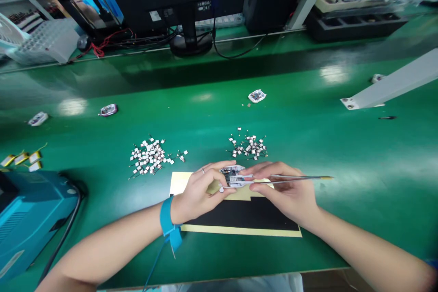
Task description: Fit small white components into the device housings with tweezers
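Note:
My left hand [198, 189], with a blue wrist strap [166, 216] around the wrist, grips a small white-cased circuit board [232, 177] between thumb and fingers. From the right, my right hand [290, 189] has metal tweezers [301, 178] between thumb and fingers; one end sticks out to the right past the hand. Its fingertips are at the right edge of the white case, and the contact there is partly hidden. A small round white piece [221, 189] shows by my left thumb. Both hands are above a black and yellow sheet [239, 214] on the green bench.
Two piles of small white parts with dark leads, a left pile [150, 155] and a right pile [253, 147], lie beyond my hands. Another cased board [257, 96] sits farther back. A teal machine [34, 219] stands at left, a monitor stand [190, 41] behind, a grey metal post [393, 82] at right.

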{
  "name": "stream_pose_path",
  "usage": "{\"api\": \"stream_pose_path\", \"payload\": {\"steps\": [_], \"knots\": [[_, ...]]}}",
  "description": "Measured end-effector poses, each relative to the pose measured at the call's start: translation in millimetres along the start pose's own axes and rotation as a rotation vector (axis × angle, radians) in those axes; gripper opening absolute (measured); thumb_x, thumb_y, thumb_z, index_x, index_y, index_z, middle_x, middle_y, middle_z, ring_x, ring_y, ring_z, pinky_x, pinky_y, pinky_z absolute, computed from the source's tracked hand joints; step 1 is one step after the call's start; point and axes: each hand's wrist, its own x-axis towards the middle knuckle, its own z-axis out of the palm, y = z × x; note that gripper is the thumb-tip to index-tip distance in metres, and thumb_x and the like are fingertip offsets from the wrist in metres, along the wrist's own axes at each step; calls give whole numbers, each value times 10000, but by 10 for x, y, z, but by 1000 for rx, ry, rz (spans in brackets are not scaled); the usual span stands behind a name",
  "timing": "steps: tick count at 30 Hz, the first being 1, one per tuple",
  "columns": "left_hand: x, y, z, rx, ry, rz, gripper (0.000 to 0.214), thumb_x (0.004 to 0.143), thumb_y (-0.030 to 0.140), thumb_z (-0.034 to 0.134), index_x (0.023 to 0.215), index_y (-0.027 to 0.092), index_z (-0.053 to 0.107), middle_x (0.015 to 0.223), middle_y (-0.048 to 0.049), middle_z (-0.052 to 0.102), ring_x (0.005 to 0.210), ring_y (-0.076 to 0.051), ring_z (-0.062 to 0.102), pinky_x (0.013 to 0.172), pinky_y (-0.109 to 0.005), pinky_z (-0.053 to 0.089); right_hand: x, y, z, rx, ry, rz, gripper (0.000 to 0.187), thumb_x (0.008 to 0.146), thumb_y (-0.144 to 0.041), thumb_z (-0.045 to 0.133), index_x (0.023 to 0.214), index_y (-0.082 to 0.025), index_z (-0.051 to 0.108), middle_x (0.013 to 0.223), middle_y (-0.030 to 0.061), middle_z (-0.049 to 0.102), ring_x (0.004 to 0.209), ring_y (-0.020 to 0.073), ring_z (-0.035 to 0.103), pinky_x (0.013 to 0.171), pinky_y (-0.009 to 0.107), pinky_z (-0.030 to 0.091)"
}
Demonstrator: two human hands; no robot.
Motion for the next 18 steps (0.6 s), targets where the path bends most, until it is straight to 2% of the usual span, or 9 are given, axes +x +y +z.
{"api": "stream_pose_path", "payload": {"steps": [9,13,18], "knots": [[6,9,-3,-33,-27,12,140,773,150,558,772,166,418,1135,-153,538,1062,-219,533,838,-360,453,-77,2,31,-64,22,-105,353,659,26,642,874,-253,621,913,-17,649,832,138,614,727,248,522],[3,15,-18,11,-29,30,134,773,157,560,771,166,427,1153,-152,529,1043,-213,544,839,-359,452,-61,-1,24,-18,40,-70,322,685,2,630,860,-268,611,896,-35,652,833,126,615,736,242,524],[1,13,-38,21,-25,52,123,775,149,555,775,165,433,1160,-151,522,1041,-208,543,821,-349,460,-13,-21,14,42,-27,-12,258,676,-67,666,845,-253,605,857,-22,663,794,140,630,704,253,540]]}}
